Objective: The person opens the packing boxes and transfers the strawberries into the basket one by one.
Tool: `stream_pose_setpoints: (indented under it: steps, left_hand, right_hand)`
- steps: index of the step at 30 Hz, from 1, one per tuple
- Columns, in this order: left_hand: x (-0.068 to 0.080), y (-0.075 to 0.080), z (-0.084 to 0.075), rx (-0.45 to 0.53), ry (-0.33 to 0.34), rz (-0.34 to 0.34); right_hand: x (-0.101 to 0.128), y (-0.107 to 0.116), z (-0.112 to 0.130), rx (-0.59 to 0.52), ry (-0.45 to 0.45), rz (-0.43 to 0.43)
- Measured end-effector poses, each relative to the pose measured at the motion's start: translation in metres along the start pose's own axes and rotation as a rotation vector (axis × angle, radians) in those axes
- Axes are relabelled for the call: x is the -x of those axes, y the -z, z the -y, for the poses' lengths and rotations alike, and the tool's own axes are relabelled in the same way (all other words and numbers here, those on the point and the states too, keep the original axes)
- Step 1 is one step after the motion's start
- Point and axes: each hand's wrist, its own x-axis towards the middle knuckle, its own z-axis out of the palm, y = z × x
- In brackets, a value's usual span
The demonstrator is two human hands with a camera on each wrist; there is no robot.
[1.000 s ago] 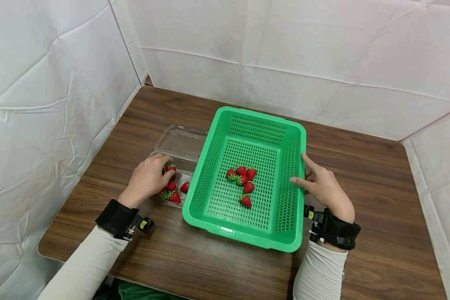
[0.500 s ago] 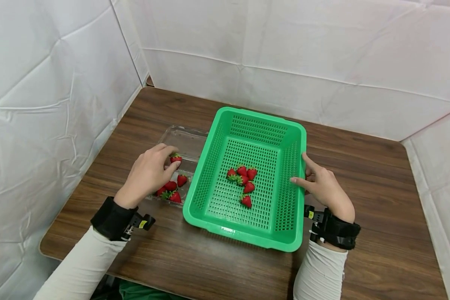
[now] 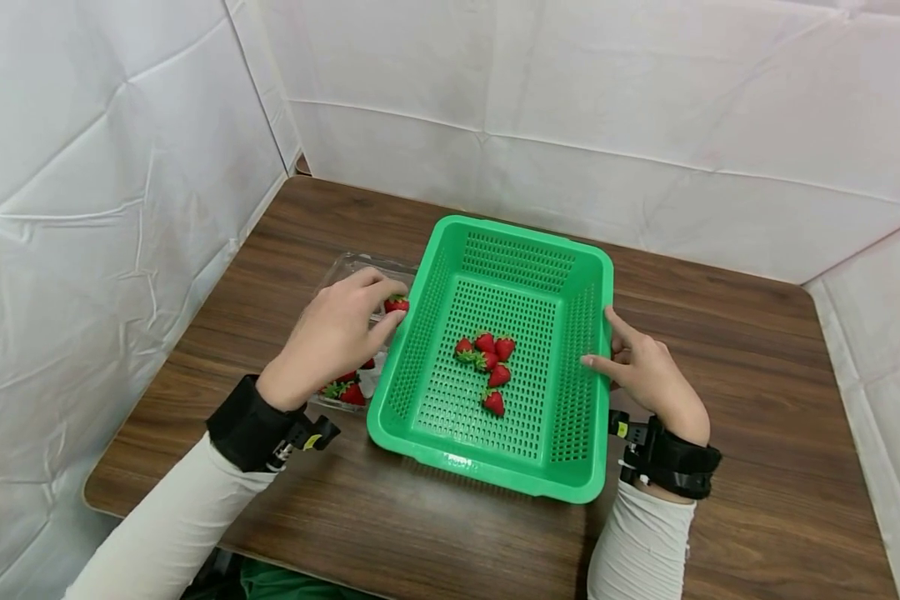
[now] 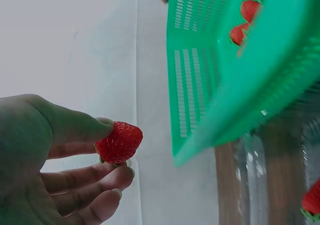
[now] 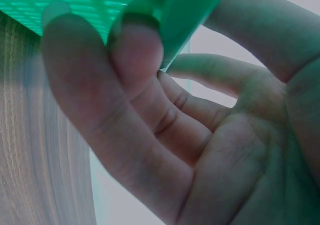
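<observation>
My left hand pinches a red strawberry between thumb and fingertips, just outside the left rim of a green perforated basket. In the left wrist view the berry hangs clear of the basket wall. My right hand grips the basket's right rim, thumb over the inside and fingers curled beneath the outside, as the right wrist view shows. Several strawberries lie grouped on the basket floor. Below my left hand, more strawberries sit in a clear plastic clamshell box, partly hidden by the hand and the basket.
The clamshell's lid lies folded back behind its tray, and the basket overlaps the box's right side. Everything stands on a brown wooden table. White sheeting closes off the back and both sides.
My left hand has lifted a strawberry out of the clamshell and carried it right, up to the basket's left rim. My right hand stays at its place on the rim.
</observation>
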Motion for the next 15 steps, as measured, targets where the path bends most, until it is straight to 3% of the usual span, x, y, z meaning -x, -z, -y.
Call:
stream_pose_setpoints:
  steps: [15]
  left_hand:
    - [-0.039,-0.022,-0.042,-0.044,-0.201,0.072]
  right_hand:
    - [0.001,0.000,0.001,0.002,0.006,-0.006]
